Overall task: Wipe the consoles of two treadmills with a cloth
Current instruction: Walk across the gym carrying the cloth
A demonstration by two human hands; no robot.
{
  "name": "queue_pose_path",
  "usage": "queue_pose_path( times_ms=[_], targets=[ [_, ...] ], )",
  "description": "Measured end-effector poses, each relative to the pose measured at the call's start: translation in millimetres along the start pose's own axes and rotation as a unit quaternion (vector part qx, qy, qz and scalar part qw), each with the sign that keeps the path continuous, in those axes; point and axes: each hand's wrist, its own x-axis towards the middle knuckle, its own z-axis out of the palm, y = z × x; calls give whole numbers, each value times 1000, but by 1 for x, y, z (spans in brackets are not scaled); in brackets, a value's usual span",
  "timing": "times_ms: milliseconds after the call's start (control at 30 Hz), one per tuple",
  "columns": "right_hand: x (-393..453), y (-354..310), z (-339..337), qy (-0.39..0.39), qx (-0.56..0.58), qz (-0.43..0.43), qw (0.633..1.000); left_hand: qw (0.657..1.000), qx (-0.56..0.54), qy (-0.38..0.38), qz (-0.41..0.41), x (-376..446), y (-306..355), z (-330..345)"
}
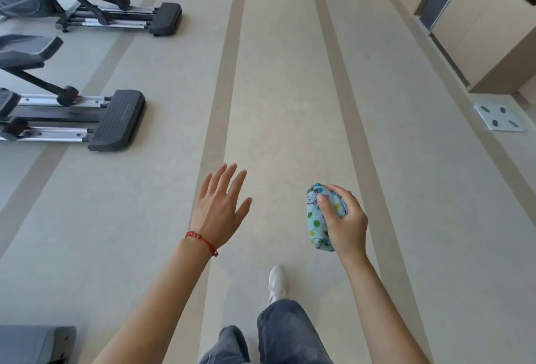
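a: nearest the camera, what does the lower edge show?
b: two legs in blue jeans (pixel 285 331), one white shoe (pixel 278 282) set forward on the pale floor (pixel 406 218); at lower left, a corner of a grey machine part (pixel 34 343), too cropped to identify.

a: and the arms?
b: both bare forearms reach forward. the left hand (pixel 219 210) is spread flat, back upward, fingers straight and slightly apart, holding nothing. a red beaded bracelet (pixel 201 241) sits on its wrist.

a: where is the cloth?
b: the cloth (pixel 317 218) is in the right hand (pixel 343 220), above the floor, just right of the centre strip. it is light blue terry with coloured dots, bunched into a roll. the fingers curl round its far side and the thumb presses on top, a close grip.

a: farther on?
b: darker stripes (pixel 229 73) run lengthwise along the floor. at left stand two elliptical trainers, the nearer (pixel 87 117) and the farther (pixel 110 12), each with black end caps and metal rails. at right, a white bathroom scale (pixel 499 117) lies on the floor near a beige cabinet (pixel 487 30). no treadmill console can be made out here.
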Motion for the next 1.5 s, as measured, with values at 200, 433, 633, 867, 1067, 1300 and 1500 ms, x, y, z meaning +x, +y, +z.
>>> queue_pose_path(
  times_ms=[200, 433, 633, 867, 1067, 1300, 1500],
  targets=[
    [149, -1, 30, -13, 1, -11, 1000, 1000, 8, 11, -15, 138, -13, 42],
    [302, -23, 59, -36, 2, -6, 999, 999, 6, -5, -31, 282, -23, 74],
    [424, -25, 95, -36, -8, -2, 999, 999, 0, -22, -26, 403, -52, 114],
    [588, -39, 155, -8, -12, 5, 1000, 1000, -12, -24, -10, 574, -107, 161],
    [721, -66, 205, 2, -7, 26, 1000, 1000, -17, -26, -5, 718, -152, 180],
    [865, -73, 257, -8, -15, 22, 1000, 999, -10, -36, -3, 860, -193, 223],
    [1019, -80, 300, -10, -11, 12, 1000, 999, 1, -41, -8, 1003, -224, 268]
  ],
)
